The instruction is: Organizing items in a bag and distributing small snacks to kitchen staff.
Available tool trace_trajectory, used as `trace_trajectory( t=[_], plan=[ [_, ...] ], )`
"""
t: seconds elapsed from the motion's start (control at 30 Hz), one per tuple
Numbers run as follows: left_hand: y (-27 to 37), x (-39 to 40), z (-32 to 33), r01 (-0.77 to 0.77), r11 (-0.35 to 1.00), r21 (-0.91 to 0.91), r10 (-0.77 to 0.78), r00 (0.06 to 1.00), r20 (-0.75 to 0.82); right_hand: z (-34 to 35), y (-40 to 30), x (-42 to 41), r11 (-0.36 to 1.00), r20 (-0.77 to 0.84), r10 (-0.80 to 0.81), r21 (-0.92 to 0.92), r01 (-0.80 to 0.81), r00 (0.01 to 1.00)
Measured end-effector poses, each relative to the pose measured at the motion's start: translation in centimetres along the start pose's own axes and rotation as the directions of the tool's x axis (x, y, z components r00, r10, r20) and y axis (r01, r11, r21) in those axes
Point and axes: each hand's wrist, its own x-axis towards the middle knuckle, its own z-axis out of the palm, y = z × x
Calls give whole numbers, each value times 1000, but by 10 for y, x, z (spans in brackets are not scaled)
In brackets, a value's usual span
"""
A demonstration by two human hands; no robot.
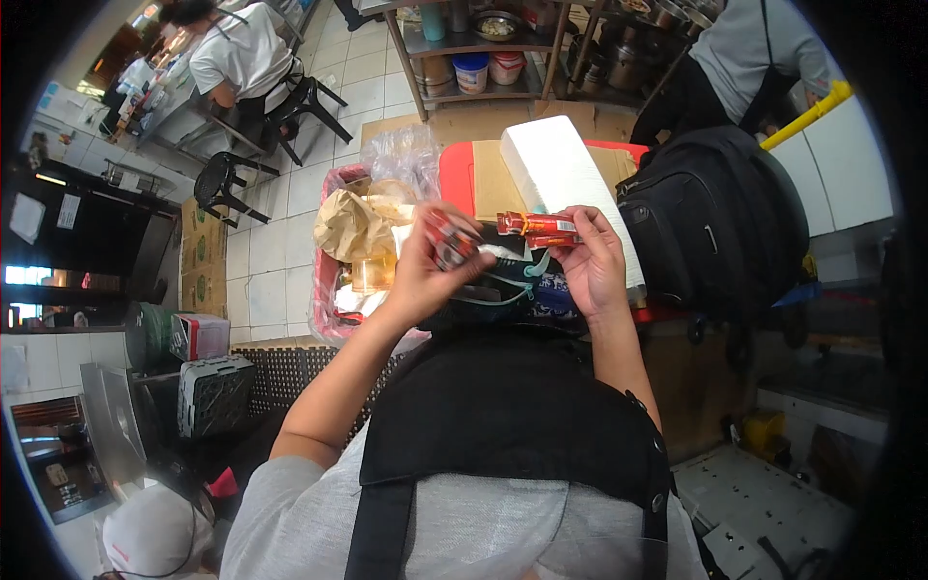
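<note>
My left hand grips red-and-dark packets, blurred, above the right side of a lined bin. In my right hand are slim red sachets, bundled with a yellow rubber band. Between and below my hands lies a dark pouch with an open teal zipper. A long stack of white paper, perhaps napkins, rests on cardboard over a red lid, just beyond my right hand.
A pink bin at the left holds crumpled brown paper and plastic cups. A black backpack stands at the right. Metal shelves with tubs are ahead. Black stools and several people are around, one seated at the upper left.
</note>
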Motion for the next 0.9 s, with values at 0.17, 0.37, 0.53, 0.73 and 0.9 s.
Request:
trace_trajectory(
  t=[0.17,0.37,0.53,0.73,0.9],
  plan=[
    [7,-9,-6,-217,719,660,-125,894,431,8,2,9,990,16,32,135,-34,999],
    [18,-16,2,24,496,868,-632,695,342,7,10,6,896,222,120,396,-202,968],
    [-3,-31,11,63,519,852,-554,784,279,30,7,-9,872,377,133,394,-289,916],
    [-7,-39,-2,11,600,800,-311,925,221,60,11,-19,920,440,209,216,-328,874],
    [-16,-29,0,-150,447,882,-375,864,337,61,9,-15,920,428,222,207,-334,876]
  ],
)
